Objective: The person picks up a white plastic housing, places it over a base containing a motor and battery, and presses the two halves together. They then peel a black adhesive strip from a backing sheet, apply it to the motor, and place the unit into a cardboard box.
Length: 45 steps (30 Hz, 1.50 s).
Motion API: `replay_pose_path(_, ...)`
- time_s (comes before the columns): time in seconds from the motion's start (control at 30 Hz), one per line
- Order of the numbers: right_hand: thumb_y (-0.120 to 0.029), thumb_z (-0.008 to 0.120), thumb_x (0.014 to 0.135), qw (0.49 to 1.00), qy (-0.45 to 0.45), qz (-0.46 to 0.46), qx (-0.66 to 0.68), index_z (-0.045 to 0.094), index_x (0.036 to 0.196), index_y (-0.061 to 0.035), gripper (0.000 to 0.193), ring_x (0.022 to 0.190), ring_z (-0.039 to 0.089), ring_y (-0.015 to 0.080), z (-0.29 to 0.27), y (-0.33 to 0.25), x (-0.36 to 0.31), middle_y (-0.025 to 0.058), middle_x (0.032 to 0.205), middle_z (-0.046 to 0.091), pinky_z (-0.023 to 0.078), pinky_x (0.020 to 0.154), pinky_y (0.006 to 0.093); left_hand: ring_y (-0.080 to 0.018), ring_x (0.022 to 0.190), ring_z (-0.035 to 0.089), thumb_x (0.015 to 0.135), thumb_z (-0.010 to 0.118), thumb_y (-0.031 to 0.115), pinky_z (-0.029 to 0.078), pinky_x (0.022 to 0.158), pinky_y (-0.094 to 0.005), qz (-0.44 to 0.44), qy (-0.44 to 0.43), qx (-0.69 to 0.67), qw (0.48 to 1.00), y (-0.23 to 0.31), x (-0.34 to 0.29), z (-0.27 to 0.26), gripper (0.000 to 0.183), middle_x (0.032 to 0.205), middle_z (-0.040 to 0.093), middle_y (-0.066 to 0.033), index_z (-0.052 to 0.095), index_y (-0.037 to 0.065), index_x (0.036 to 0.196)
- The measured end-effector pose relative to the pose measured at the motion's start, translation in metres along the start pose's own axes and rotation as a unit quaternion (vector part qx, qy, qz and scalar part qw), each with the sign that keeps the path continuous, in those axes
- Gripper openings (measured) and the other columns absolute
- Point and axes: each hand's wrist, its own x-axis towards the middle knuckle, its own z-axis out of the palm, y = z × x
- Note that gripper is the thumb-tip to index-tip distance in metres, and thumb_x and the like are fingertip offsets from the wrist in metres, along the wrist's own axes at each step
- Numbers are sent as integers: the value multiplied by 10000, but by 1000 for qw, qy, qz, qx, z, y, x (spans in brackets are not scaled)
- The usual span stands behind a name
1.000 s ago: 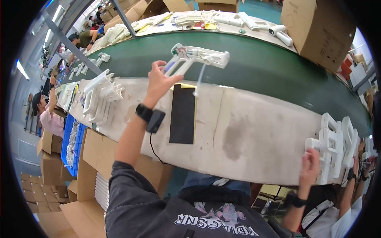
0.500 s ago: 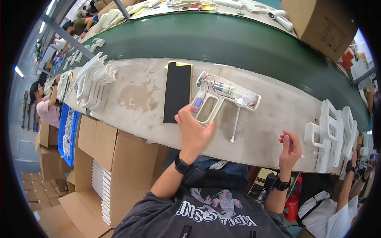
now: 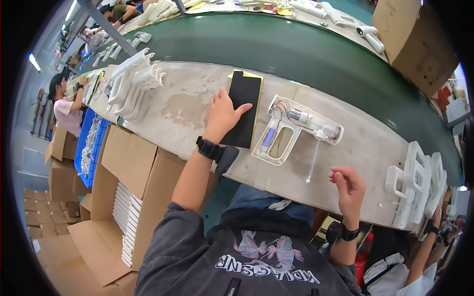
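Note:
My left hand (image 3: 222, 117) reaches over the left edge of a flat black pad (image 3: 244, 106), fingers spread and holding nothing. Just right of the pad lies an open white plastic housing half (image 3: 295, 139) with a looped handle. Inside it sit a silver motor (image 3: 299, 116), thin wires and a purple cylindrical cell (image 3: 269, 137). From its right part a thin white rod (image 3: 313, 160) with a small round end sticks out toward me. My right hand (image 3: 349, 191) hovers near the bench's front edge, fingers loosely curled in, with nothing visible in them.
White housings stand stacked at the left (image 3: 131, 91) and more white units (image 3: 414, 185) at the right. Beyond the bench runs a green conveyor belt (image 3: 247, 47). An open carton (image 3: 163, 197) and a blue crate (image 3: 89, 153) stand at the left. Other people work at both sides.
My left hand has let go of the housing's handle and moved left over the black pad, its fingers opening out. The right hand stays near the front edge. The whole view has shifted slightly.

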Motion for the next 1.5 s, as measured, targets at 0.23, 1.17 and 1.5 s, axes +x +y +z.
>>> replay_pose_path(0.23, -26, 604, 974, 972, -124, 106, 171, 689, 1049, 39, 131, 859, 638, 139, 33, -15, 2, 81, 926, 662, 517, 779, 265, -311, 1156, 612, 791, 823, 247, 503, 970, -410, -158, -132, -252, 946, -30, 14, -12, 674, 1236, 613, -242, 495, -73, 1285)
replay_pose_path(1.17, -28, 729, 841, 974, -189, -124, -19, 714, 1138, -38, 298, 931, 610, 201, 81, -17, 89, 70, 1006, 675, 495, 853, 326, -318, 1168, 604, 889, 724, 87, 479, 977, -368, 56, -400, -375, 835, 19, -181, -109, 697, 1293, 591, -230, 351, -9, 1470)
replay_pose_path(1.5, -66, 762, 806, 941, -64, -193, -272, 658, 1214, -54, 421, 999, 578, 273, 66, 16, 147, 80, 981, 673, 483, 884, 378, -204, 1310, 468, 909, 706, 34, 374, 1093, -354, -10, -296, -554, 778, 17, -179, -89, 854, 1437, 462, -162, 137, -16, 1543)
